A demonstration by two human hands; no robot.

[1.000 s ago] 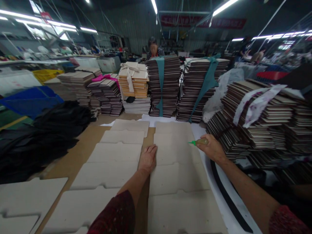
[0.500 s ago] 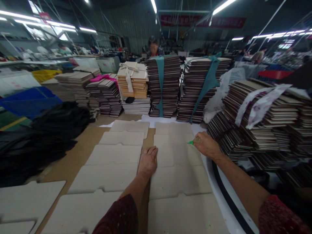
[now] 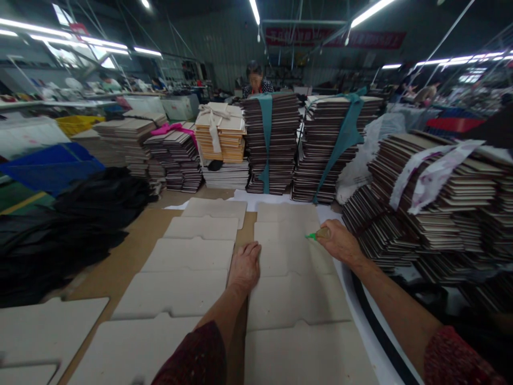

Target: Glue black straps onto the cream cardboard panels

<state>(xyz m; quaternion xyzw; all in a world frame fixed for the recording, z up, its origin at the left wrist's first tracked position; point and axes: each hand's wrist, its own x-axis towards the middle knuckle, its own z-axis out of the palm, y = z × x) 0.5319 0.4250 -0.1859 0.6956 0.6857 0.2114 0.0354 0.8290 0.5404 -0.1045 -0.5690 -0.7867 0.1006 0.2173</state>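
Observation:
My right hand (image 3: 340, 242) is closed round a small tan squeeze bottle (image 3: 323, 232) with a green nozzle pointing left. The nozzle tip is over the right-hand column of overlapping beige card panels (image 3: 294, 297); whether it touches them I cannot tell. My left hand (image 3: 245, 266) lies flat, fingers stretched forward, at the left edge of that column. A second column of notched beige panels (image 3: 192, 252) runs along its left side. A shadow from my right arm falls across the panels.
Tied stacks of dark-edged boards (image 3: 276, 144) stand along the back, with another bundle (image 3: 436, 176) at the right. Black fabric (image 3: 92, 224) is heaped at the left beside a blue bin (image 3: 52, 166). Behind the stacks is a person (image 3: 256, 83). A black strip (image 3: 380, 331) curves under my right arm.
The squeeze bottle's nozzle has shifted slightly left over the panels. My left hand stays in place against the column. The whole view has moved a little.

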